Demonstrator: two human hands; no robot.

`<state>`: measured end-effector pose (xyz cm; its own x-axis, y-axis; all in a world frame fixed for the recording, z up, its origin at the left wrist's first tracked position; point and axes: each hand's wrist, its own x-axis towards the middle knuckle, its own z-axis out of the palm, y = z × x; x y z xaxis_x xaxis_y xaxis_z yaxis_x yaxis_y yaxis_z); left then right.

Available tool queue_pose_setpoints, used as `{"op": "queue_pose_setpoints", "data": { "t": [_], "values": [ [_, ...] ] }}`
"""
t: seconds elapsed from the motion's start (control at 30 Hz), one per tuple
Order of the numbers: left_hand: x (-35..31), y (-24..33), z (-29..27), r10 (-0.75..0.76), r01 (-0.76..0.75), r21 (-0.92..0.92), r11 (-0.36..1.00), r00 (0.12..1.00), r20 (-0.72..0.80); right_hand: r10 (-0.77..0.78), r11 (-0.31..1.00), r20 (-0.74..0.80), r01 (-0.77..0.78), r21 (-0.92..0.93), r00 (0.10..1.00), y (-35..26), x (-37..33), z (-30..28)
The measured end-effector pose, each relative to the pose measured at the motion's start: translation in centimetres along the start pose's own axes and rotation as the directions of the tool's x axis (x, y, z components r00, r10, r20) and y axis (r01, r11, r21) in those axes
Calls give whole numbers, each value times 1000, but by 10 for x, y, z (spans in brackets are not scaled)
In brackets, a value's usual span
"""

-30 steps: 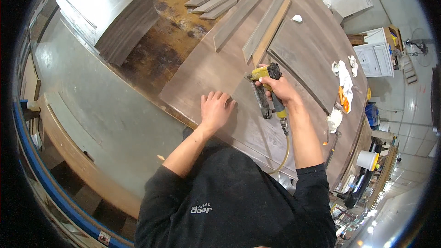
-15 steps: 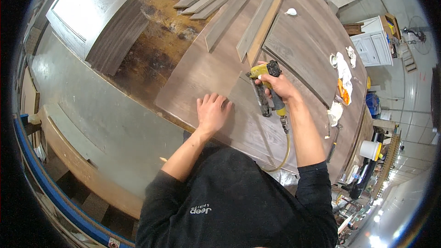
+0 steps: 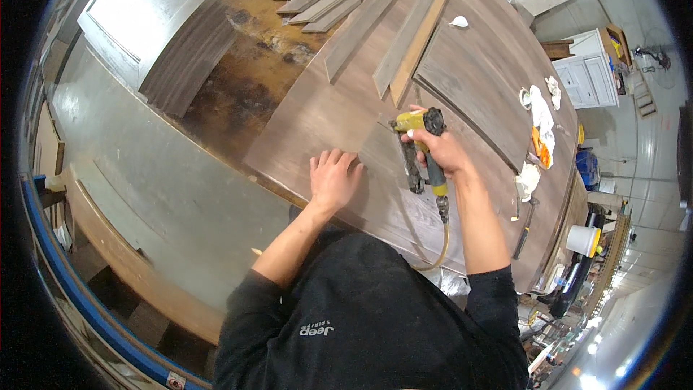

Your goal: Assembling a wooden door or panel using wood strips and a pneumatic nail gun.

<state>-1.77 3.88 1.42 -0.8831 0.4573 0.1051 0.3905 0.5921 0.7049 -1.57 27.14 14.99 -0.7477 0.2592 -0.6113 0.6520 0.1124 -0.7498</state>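
In my right hand [image 3: 446, 153] is a yellow and black nail gun [image 3: 433, 166], gripped by its handle above the wood-grain panel [image 3: 299, 133]. An air hose [image 3: 442, 249] runs from the base of the handle toward my body. My left hand [image 3: 336, 180] lies palm down near the panel's front edge, fingers stretched out, with nothing held. Just beyond the nail gun lie grey-brown wood strips [image 3: 406, 42], and a tan-edged strip [image 3: 419, 49] sits beside them. A framed dark panel [image 3: 469, 90] lies to the right of these.
Stacked cabinet doors [image 3: 148, 18] stand at the far left. Several short mitred strips [image 3: 317, 3] lie at the back. White cloths [image 3: 540, 119], an orange-marked pack [image 3: 538, 146] and a hammer [image 3: 525, 227] are on the right. A white bucket [image 3: 582, 239] stands past the right edge.
My right hand has drawn the nail gun slightly toward me and away from the strip ends. My left hand stays in place on the panel. The view has shifted a little.
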Motion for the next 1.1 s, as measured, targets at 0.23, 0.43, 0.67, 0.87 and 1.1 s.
{"op": "queue_pose_setpoints", "data": {
  "t": [0.23,0.43,0.67,0.87,1.1],
  "values": [
    [-46,-10,-29,33,-34,16,999,998,59,-5,999,140,11,-43,990,17,-17,28],
    [-67,-27,-41,126,-133,44,990,981,149,51,997,151,-42,-62,987,9,-19,33],
    [-71,-39,-34,233,-243,72,967,965,120,53,997,140,-44,-64,989,5,-21,37],
    [-72,-39,-35,246,-256,84,963,963,111,19,998,163,-8,-69,986,7,-36,50],
    [-72,-41,-33,277,-283,86,955,958,70,50,998,218,-38,-58,975,18,-45,66]
  ]
}}
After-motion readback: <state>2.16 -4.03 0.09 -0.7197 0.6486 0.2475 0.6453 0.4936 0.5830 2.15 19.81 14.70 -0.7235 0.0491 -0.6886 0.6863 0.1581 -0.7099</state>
